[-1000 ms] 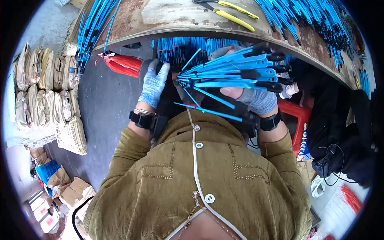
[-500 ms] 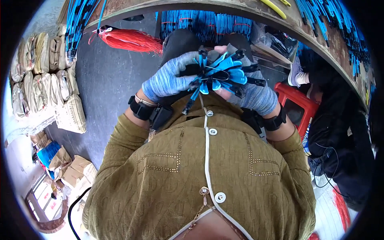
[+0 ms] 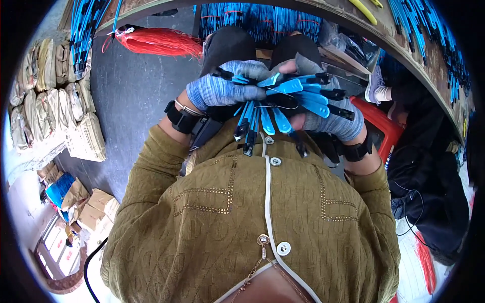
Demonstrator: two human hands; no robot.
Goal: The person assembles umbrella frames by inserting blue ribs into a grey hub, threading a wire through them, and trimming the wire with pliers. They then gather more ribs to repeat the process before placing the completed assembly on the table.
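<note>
In front of my waist both gloved hands hold a bundle of blue strips [image 3: 316, 105] with flattened ends and black tips. The strips fan out, and a thin pale strand crosses them near the middle. My left hand [image 3: 220, 91], in a blue-white knit glove, is closed round the left side of the bundle, with several strips sticking out past its fingers. My right hand [image 3: 333, 121], gloved alike with bare fingertips showing, grips it from the right. The strips partly hide the fingers of my right hand.
Above my knees runs a wooden table edge [image 3: 323, 11], with more blue strips [image 3: 411, 25] on it and a yellow-handled tool [image 3: 364, 11]. Red strands [image 3: 156, 44] hang at left. A red stool [image 3: 376, 118] and a person in dark clothes [image 3: 419, 156] are at right. Wrapped packs [image 3: 50, 116] are stacked left.
The bundle has turned in my hands, its strips now spreading more to the right and downward. Both hands have shifted slightly right.
</note>
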